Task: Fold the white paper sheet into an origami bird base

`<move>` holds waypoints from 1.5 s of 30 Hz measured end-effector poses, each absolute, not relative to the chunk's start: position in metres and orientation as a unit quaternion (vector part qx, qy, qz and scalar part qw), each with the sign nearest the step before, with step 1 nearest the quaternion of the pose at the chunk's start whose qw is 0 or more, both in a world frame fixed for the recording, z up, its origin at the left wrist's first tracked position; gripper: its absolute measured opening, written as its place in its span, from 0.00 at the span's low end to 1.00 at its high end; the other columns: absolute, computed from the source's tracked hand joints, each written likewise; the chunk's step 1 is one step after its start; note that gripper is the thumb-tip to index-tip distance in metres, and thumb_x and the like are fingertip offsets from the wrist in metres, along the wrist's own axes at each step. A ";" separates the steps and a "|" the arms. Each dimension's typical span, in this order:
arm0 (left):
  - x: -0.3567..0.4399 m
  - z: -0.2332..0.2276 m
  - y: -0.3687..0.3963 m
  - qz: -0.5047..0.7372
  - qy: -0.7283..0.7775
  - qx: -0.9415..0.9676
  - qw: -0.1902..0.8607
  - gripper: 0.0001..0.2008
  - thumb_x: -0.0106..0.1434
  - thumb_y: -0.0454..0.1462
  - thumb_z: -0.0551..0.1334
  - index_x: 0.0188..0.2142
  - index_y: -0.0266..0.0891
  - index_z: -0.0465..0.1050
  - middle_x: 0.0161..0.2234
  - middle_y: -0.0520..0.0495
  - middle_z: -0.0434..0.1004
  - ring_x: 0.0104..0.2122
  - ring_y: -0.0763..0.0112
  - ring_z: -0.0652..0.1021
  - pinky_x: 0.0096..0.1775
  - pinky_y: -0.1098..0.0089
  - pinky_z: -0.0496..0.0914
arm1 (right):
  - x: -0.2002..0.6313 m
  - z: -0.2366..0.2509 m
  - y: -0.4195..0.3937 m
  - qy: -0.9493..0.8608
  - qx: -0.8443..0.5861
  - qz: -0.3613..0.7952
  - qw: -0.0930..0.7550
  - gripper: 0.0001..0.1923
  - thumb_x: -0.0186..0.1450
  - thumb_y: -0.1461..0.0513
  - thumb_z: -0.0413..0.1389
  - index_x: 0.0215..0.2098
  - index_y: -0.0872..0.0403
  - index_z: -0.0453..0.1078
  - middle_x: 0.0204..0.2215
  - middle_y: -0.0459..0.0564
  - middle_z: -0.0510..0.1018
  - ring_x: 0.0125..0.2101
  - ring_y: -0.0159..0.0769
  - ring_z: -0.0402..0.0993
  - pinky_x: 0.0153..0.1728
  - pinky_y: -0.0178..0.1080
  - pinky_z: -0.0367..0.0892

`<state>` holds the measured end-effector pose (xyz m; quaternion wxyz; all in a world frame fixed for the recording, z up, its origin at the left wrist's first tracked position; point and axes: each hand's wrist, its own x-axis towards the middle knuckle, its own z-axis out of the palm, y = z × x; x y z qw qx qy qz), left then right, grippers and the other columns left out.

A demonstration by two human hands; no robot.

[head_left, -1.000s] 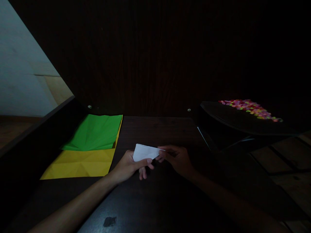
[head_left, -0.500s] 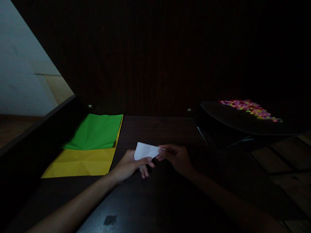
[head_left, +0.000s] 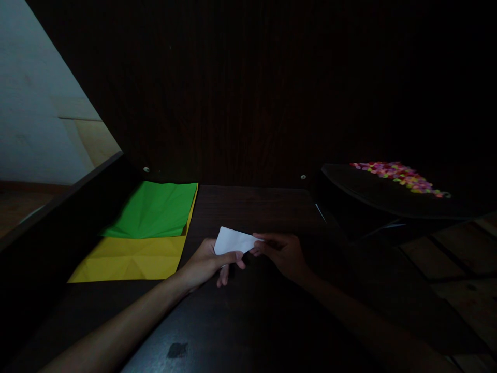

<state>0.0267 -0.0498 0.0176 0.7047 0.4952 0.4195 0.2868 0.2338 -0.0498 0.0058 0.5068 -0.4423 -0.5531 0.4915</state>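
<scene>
A small folded white paper [head_left: 233,240] is held just above the dark wooden table [head_left: 248,207], between both hands. My left hand [head_left: 205,264] grips its left end, thumb laid across the lower edge. My right hand [head_left: 281,253] pinches its right tip with thumb and fingers. The scene is dim, so the paper's folds are hard to make out.
A green sheet [head_left: 155,210] lies on top of a yellow sheet [head_left: 132,259] at the table's left. A dark curved object [head_left: 368,194] at the right carries a patch of small multicoloured bits [head_left: 399,173]. A dark panel rises behind the table.
The white paper has been turned slightly in my fingers, and both hands have shifted a little. The coloured sheets lie as before.
</scene>
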 end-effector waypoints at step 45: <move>0.024 0.017 -0.041 0.417 0.467 0.495 0.602 0.18 0.52 0.47 0.70 0.35 0.35 0.79 0.31 0.45 0.83 0.29 0.66 0.80 0.32 0.71 0.72 | 0.248 0.010 -0.039 -0.551 -0.455 0.516 0.473 0.13 0.54 0.56 0.67 0.35 0.55 0.80 0.20 0.49 0.81 0.19 0.35 0.77 0.24 0.39 0.75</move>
